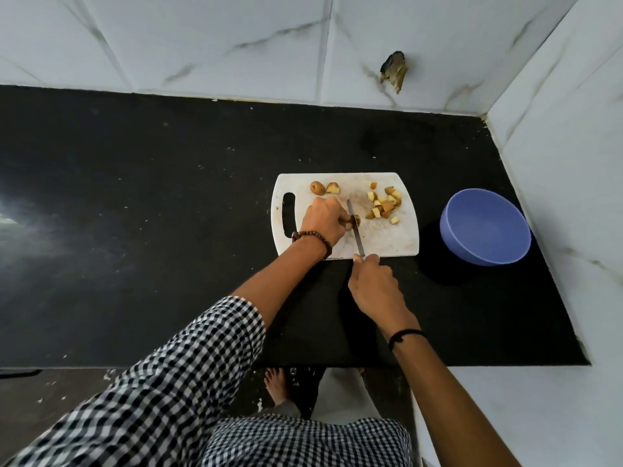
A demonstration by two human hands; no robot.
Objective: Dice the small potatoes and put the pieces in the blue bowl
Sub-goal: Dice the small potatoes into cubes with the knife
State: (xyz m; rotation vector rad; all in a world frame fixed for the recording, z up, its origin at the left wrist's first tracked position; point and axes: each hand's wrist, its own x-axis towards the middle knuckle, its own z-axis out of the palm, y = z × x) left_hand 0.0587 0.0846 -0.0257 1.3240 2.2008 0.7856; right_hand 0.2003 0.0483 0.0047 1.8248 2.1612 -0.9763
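A white cutting board (397, 241) lies on the black counter. My left hand (323, 219) pins a small potato piece (355, 220) against the board. My right hand (374, 284) grips a knife (355, 232) whose blade runs through that piece. Two potato pieces (324, 188) rest at the board's far edge. A heap of diced potato (384, 203) sits on the board's right half. The blue bowl (485, 227) stands to the right of the board and looks empty.
The black counter (151, 203) ends at tiled walls behind and on the right. A broken hole (394, 70) shows in the back wall. The counter's front edge runs just below my forearms, with my bare foot (276, 385) on the floor beneath.
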